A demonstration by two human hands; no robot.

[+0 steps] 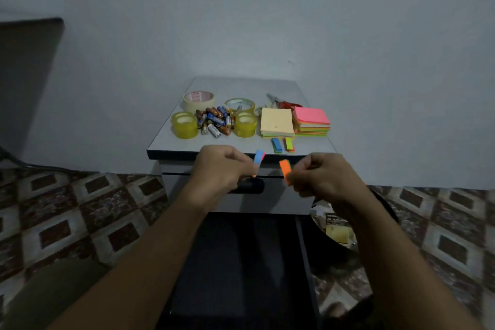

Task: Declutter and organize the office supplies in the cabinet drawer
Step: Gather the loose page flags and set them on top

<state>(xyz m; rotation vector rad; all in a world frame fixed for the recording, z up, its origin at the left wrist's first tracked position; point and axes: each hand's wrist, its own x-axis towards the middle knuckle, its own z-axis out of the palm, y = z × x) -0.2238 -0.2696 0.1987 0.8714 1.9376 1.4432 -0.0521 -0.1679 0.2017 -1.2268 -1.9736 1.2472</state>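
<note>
L hand (223,169) pinched blue flag strip (258,158), fingers curled round it; R hand (318,177) likewise pinched orange flag strip (285,173). Both strips stood near upright, apart, before the drawer front (273,201). Sorted flags (282,144) lay on cabinet top (241,87) just beyond; R hand judged nearer.

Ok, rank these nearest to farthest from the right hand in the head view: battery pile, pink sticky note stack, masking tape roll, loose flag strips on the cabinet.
1. Loose flag strips, front edge, just beyond the right hand.
2. Pink sticky note stack, right side, farther back.
3. Battery pile, left of centre.
4. Masking tape roll, back left.
</note>
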